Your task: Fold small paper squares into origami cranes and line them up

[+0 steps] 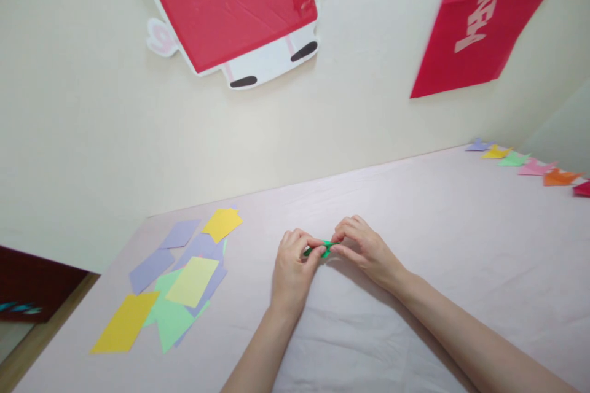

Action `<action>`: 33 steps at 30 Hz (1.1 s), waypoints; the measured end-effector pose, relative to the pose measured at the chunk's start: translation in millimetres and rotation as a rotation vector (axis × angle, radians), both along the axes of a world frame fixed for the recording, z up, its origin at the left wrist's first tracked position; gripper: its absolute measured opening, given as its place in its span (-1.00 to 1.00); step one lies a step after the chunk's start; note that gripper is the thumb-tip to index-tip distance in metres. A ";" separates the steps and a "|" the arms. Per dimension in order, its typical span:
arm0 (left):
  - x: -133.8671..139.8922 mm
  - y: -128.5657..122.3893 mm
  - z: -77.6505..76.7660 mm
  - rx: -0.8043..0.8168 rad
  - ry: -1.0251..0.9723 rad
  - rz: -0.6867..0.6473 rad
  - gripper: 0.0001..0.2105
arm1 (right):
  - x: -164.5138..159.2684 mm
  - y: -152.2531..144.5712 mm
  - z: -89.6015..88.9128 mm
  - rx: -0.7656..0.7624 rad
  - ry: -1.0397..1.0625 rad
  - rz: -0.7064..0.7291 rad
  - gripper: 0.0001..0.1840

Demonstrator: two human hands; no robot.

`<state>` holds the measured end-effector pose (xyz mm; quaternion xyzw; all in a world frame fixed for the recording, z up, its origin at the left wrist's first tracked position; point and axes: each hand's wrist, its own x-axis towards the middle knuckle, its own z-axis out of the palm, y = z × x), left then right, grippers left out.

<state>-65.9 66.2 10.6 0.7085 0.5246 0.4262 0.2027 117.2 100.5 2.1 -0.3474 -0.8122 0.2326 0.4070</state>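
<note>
Two bare hands pinch one small piece of bright green folded paper (327, 249), held just above or on a pale, pinkish cloth-covered tabletop (415, 209).
The left hand (295, 255) grips its left end and the right hand (362, 245) its right end, thumbs and fingers closed on it, the hands near each other. Folding looks partway along: the green piece is narrow and creased, though its final form can't be told. Six small folded-paper figures (513, 159) in different colours, the red one cut off by the picture's edge, stand in a row at far right, seemingly finished; flat lilac, yellow and green paper sheets (192, 281) lie overlapping at left, apparently unworked. The green piece's long axis runs left to right, tilting slightly up at right; fingers hide which end is its front.
</note>
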 end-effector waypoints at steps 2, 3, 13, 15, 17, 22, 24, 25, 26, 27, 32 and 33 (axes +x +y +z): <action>1.2 -0.3 -0.2 -0.002 -0.017 -0.002 -0.92 | -1.5 -0.7 0.5 -0.004 0.016 0.003 -0.87; 1.6 -0.4 -0.2 -0.006 -0.020 -0.003 -0.92 | -2.1 -0.9 0.9 -0.011 0.027 0.001 -0.86; -0.1 1.2 -4.5 -0.157 -0.184 0.124 -0.89 | 9.9 6.5 2.3 -0.214 0.258 -0.239 -0.79; 4.0 -0.1 -5.0 -0.185 -0.256 0.179 -0.88 | 3.9 2.4 3.4 -0.250 0.227 -0.193 -0.77; 9.7 -2.3 -3.7 -0.164 -0.275 0.194 -0.89 | -6.2 -4.1 4.8 -0.307 0.189 -0.123 -0.79; 19.9 -7.1 0.8 -0.067 -0.272 0.109 -0.93 | -23.1 -15.0 6.0 -0.360 0.232 -0.105 -0.83; 21.4 -7.2 -0.1 -0.076 -0.310 0.091 -0.94 | -22.7 -15.2 5.4 -0.352 0.242 -0.106 -0.84; 21.9 -6.8 -1.5 -0.095 -0.347 0.083 -0.93 | -21.7 -14.9 5.0 -0.350 0.248 -0.108 -0.84; 22.3 -6.2 -3.3 -0.122 -0.392 0.075 -0.93 | -20.7 -14.5 4.7 -0.349 0.257 -0.112 -0.83; 22.6 -5.3 -5.5 -0.149 -0.438 0.070 -0.93 | -19.7 -14.1 4.5 -0.349 0.266 -0.117 -0.82; 23.3 0.1 -15.2 -0.281 -0.651 0.047 -0.85 | -18.8 -13.0 2.8 -0.382 0.303 -0.134 -0.83; 23.0 0.9 -16.1 -0.302 -0.670 0.028 -0.83 | -19.1 -12.7 2.0 -0.398 0.322 -0.138 -0.84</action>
